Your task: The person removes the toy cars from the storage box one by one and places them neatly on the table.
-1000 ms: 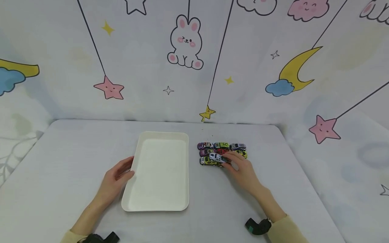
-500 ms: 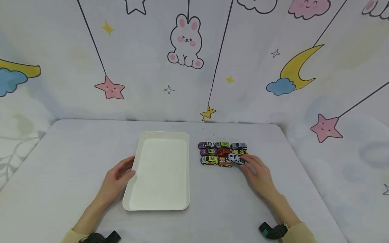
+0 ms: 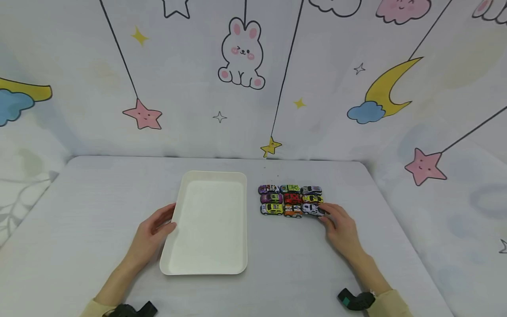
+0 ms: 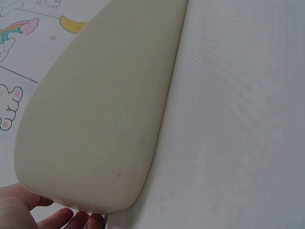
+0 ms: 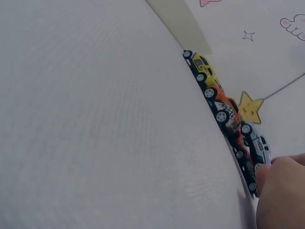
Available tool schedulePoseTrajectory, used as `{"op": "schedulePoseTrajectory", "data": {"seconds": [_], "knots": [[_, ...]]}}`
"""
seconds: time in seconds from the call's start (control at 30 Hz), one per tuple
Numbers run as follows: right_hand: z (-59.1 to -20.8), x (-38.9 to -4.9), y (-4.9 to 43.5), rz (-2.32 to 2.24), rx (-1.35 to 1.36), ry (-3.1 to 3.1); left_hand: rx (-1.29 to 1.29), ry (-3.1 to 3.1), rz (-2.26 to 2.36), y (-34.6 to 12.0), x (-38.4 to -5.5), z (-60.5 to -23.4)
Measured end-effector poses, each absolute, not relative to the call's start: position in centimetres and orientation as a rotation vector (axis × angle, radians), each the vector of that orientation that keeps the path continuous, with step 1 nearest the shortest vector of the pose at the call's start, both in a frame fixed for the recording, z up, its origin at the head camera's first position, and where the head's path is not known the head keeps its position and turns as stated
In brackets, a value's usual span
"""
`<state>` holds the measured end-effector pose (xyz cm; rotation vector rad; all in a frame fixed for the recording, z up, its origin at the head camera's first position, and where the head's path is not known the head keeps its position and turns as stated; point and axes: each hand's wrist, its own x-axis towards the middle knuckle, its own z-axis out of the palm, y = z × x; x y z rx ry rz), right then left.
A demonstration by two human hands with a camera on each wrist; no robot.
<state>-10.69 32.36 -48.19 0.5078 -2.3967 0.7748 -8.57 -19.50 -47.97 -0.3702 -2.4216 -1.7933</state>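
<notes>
At the right, small toy cars stand in three rows on the white table. My right hand (image 3: 343, 229) pinches a white toy car (image 3: 312, 209) by its rear end at the front right corner of the group. In the right wrist view, that white car (image 5: 257, 143) sits a little higher than the cars behind it, with thumb and finger at its tail. An orange toy car (image 3: 293, 211) and a yellow-green one (image 3: 271, 209) complete the front row. My left hand (image 3: 149, 231) holds the left edge of a white rectangular tray (image 3: 242, 220), which has nothing in it.
Behind the front row are a red toy car (image 3: 292, 199), a yellow one (image 3: 312, 199) and several more. The table (image 3: 285, 268) ends at a printed wall (image 3: 190, 66) along the back. A black wrist camera (image 3: 356, 300) sits on the right forearm.
My right hand has moved right with the white toy car, from over the front row's middle to its right end, and has lowered it there. The left hand and tray have stayed put.
</notes>
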Motion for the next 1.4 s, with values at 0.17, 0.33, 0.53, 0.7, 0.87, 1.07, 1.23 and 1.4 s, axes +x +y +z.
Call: {"op": "schedulePoseTrajectory", "data": {"seconds": [0.17,0.33,0.53,0.7,0.87,1.07,1.23,1.4], "knots": [[-48.19,-10.60,32.46,0.780,0.449,-2.411,-0.376,-2.429,-1.792,-19.48,-8.63,-47.82],[-48.02,-10.70,32.40,0.776,0.462,-2.425,-0.366,-2.433,-1.784,-19.50,-8.69,-47.65],[-47.81,-10.79,32.23,0.783,0.468,-2.444,-0.360,-2.434,-1.783,-19.49,-8.67,-47.48],[-47.78,-10.86,32.13,0.775,0.471,-2.455,-0.357,-2.428,-1.781,-19.47,-8.54,-47.32],[-47.93,-10.88,32.06,0.763,0.468,-2.447,-0.351,-2.436,-1.777,-19.50,-8.41,-47.23],[-47.84,-10.84,31.90,0.771,0.464,-2.442,-0.333,-2.459,-1.784,-19.69,-8.34,-47.36],[-47.90,-10.94,32.06,0.795,0.474,-2.439,-0.319,-2.472,-1.780,-19.74,-8.46,-47.71],[-48.19,-10.83,32.33,0.789,0.476,-2.397,-0.320,-2.485,-1.761,-19.61,-8.46,-47.98]]}}
